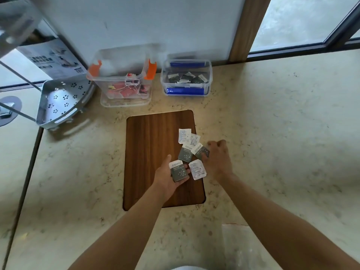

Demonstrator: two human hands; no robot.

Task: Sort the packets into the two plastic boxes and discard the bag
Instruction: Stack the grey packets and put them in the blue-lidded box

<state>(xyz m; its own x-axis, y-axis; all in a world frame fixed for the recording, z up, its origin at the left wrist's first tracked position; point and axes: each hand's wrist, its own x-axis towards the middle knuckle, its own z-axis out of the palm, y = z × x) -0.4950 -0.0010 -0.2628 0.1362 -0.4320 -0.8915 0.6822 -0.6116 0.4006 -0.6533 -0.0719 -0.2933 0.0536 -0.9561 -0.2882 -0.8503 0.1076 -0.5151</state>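
Several grey-and-white packets (186, 152) lie on the right half of a wooden board (150, 152). My left hand (168, 177) is palm up and holds a small stack of grey packets (178, 171). My right hand (217, 158) pinches one grey packet (201, 151) at the board's right edge. At the back stand two clear boxes: the one with orange clips (103, 88) holds red packets, the one with blue clips (208, 75) holds dark grey packets. A clear plastic bag (237, 244) lies on the counter near my right forearm.
A grey perforated corner shelf (58, 102) sits at the left beside the orange-clip box. A cardboard package (52, 59) leans behind it. The marble counter (282, 123) stretches to the right, bounded by a wall and a window frame at the back.
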